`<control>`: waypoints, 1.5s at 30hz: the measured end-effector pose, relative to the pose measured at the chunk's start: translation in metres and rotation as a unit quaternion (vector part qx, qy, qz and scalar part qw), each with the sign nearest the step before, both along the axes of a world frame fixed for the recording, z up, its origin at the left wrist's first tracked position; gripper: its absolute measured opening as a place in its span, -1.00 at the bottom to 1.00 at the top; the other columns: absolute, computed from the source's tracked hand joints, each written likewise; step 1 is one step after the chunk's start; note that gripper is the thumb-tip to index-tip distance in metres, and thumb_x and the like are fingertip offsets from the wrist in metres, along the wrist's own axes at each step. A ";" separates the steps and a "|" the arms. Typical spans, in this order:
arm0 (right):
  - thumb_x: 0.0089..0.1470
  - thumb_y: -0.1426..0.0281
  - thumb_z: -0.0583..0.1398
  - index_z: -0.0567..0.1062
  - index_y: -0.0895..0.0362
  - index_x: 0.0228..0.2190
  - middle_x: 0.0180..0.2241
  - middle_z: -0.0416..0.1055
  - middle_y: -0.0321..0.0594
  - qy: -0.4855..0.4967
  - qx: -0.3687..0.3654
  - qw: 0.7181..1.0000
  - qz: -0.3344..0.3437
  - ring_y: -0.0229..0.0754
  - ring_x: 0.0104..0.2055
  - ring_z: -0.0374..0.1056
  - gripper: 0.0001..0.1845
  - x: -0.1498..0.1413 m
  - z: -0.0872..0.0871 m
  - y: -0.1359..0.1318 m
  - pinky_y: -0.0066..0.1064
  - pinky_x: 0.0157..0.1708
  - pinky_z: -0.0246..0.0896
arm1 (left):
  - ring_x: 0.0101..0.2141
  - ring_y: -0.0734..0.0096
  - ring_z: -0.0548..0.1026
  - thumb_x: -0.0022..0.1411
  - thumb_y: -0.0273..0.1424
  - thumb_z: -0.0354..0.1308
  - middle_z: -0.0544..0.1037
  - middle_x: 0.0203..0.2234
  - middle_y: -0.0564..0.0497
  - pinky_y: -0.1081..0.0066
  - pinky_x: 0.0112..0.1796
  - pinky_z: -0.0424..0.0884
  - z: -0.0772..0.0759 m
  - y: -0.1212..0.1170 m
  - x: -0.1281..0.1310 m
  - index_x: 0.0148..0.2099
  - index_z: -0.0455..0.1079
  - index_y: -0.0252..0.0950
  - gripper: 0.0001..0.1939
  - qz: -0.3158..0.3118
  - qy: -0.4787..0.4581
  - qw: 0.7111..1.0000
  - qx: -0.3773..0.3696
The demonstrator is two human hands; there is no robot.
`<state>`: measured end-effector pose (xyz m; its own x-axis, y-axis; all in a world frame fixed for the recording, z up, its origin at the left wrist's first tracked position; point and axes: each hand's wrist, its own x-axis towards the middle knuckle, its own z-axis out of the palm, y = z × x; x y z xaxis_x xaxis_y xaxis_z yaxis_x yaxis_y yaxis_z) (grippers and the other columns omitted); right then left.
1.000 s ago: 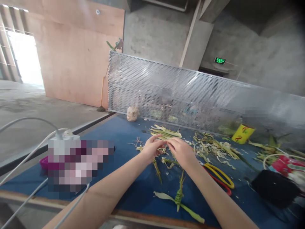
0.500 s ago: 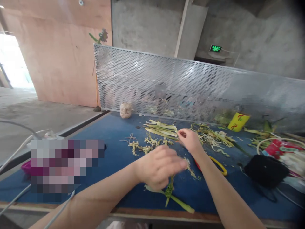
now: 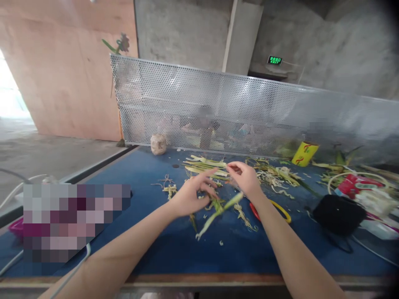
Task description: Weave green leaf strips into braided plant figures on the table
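My right hand (image 3: 246, 178) is closed in a pinch at the near end of a bundle of pale green leaf strips (image 3: 207, 162) lying flat on the table. My left hand (image 3: 196, 191) has its fingers spread and is just left of the right one. Beside and partly under its fingers lies a knotted green plant piece (image 3: 219, 206) with pale stalk ends sticking out. Small knotted plant bits (image 3: 170, 191) are partly hidden behind my left hand. A shrivelled plant scrap (image 3: 243, 216) lies below my right hand.
Red-and-yellow handles (image 3: 283, 212) sit by my right forearm. A plant-scrap pile (image 3: 280, 174), yellow roll (image 3: 304, 153) and black pouch (image 3: 339, 222) are to the right. A wrapped lump (image 3: 158, 144) stands before the perforated metal screen (image 3: 174, 95). Cables cross the left side.
The knotted green piece has moved from near the front edge to farther up the table. My left hand has moved up and its fingers have spread. My right hand stays at the strips.
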<state>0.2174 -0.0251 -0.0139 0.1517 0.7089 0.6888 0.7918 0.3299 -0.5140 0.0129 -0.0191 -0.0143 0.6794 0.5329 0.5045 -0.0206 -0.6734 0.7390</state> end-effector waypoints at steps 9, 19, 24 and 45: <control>0.06 0.35 0.08 0.42 0.07 -0.41 -0.21 0.39 -0.16 -0.059 0.078 0.981 0.166 -0.15 -0.16 0.32 -0.87 -0.024 0.024 -0.038 -0.25 -0.18 0.26 | -0.52 0.48 0.44 -0.03 -0.41 0.19 0.53 -0.55 -0.04 0.52 -0.51 0.22 -0.013 0.029 0.000 0.06 0.21 -0.44 -0.43 0.047 -0.121 0.932 -0.339; 0.05 0.34 0.09 0.41 0.08 -0.45 -0.22 0.42 -0.21 -0.023 -0.072 0.971 0.227 -0.18 -0.14 0.33 -0.87 -0.032 0.015 -0.031 -0.32 -0.15 0.24 | -0.47 0.46 0.43 -0.13 -0.60 0.19 0.48 -0.55 0.07 0.46 -0.37 0.27 -0.011 0.022 0.004 0.09 0.14 -0.36 -0.33 0.004 -0.130 0.938 -0.321; 0.03 0.33 0.10 0.43 0.11 -0.44 -0.26 0.43 -0.20 0.007 -0.104 0.967 0.231 -0.17 -0.19 0.34 -0.86 -0.034 0.010 -0.026 -0.32 -0.18 0.25 | -0.21 0.32 0.39 -0.13 -0.53 0.24 0.46 -0.27 -0.05 0.40 -0.20 0.24 -0.009 0.016 0.004 0.08 0.17 -0.26 -0.33 0.099 -0.110 0.985 -0.085; -0.05 0.35 0.14 0.45 0.15 -0.47 -0.44 0.45 -0.19 0.085 -0.111 0.976 0.165 -0.18 -0.39 0.39 -0.86 -0.044 -0.009 -0.018 -0.36 -0.35 0.31 | -0.05 0.14 0.34 -0.07 -0.54 0.19 0.45 -0.12 -0.19 0.22 -0.01 0.12 -0.004 0.001 0.002 0.26 -0.22 -0.33 -0.09 0.190 -0.003 0.977 0.101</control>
